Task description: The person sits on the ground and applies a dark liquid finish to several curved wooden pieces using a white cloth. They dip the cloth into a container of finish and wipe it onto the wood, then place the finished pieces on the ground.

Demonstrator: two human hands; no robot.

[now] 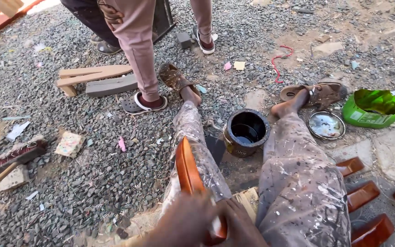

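Both hands sit at the bottom edge, closest to the viewer: the left hand (pixel 184 224) and the right hand (pixel 238 226) are blurred, their fingers wrapped around the lower end of a glossy orange-brown wooden piece (pixel 189 171), a narrow curved slat with a wet-looking varnished sheen that rises upright above the person's left knee. From the left across the gravel ground (pixel 92 174) lie a brush with reddish bristles (pixel 17 153), a stained rag (pixel 69 144), and farther back a small wooden stool on its side (pixel 92 78). Another person's legs in pinkish trousers (pixel 138 45) stand behind it. The seated person's paint-spattered trousers (pixel 298 192) stretch forward, with a dark open tin of varnish (pixel 246 131) between the shins. Right of it lie a round tin lid (pixel 326 125) and a green plastic container (pixel 375 110). More varnished brown pieces (pixel 364 208) lie at the lower right.
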